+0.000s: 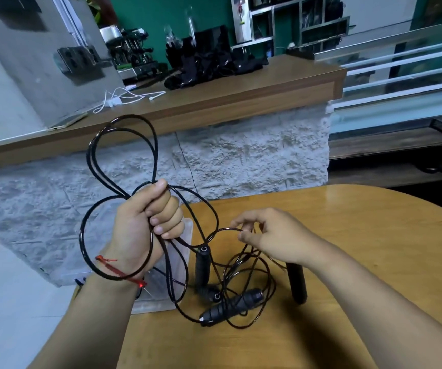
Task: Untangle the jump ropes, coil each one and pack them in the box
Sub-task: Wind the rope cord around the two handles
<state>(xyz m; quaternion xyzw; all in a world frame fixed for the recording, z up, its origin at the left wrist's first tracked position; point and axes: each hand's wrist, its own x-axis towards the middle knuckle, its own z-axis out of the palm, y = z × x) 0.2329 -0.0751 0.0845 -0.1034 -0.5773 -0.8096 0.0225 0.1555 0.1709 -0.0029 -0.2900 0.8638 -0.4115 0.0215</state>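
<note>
Above the table's left edge, left hand is raised, fist closed round a gathered bundle of black jump ropes.
- Loops fan out from the fist: two tall ones upward, one wide one down past the wrist, one to the right.
- Red string bracelet on the left wrist.

Right hand is lower, over the table's left half. Thumb and forefinger pinch a single strand that runs across from the bundle. The other fingers are loosely curled and hold nothing that I can see.

Loose tangle of thinner cord lies on the table below both hands, not yet coiled.
- Black handles lie within it: one flat nearest the front edge, one propped up just right of the box, and a short end showing between them.
- Another, the outer handle, sits under the right wrist, tilted.

Box: clear plastic, at the table's left edge, directly below the left hand and partly hidden by it. Some cord hangs across it; whether any rests inside, I cannot tell.

Behind: wooden counter with a white cable on it.
</note>
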